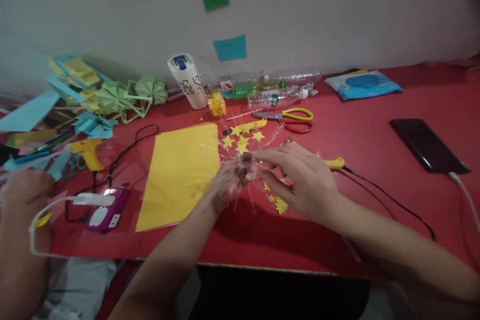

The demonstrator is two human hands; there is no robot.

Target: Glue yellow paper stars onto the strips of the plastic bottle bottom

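"First, what is the base surface?"

"The red table (360,125). It extends from left to right, with the wall along its far side."

"Which item on it is largest?"

"The yellow sheets (180,170). They lie stacked flat, left of centre."

"State the position of the workpiece."

"The clear plastic piece (246,160) is at the centre, right of the sheets. Its round neck faces up; thin strips radiate outward from it."

"State the condition of each hand."

"Right hand (303,180): thumb and forefinger stand moderately apart, tips at the neck. Contact with the rim cannot be determined. Left hand (228,180): fingers are closed around the plastic piece just below the neck."

"Remaining items, in descending size?"

"Scissors (279,116): on the far side of the hands, yellow and red handles pointing right. Phone (427,145): at the right, dark screen up, white cable at its near end."

"And the smallest?"

"The yellow stars (243,144). Several appear just beyond the neck; whether they rest on the strips cannot be determined."
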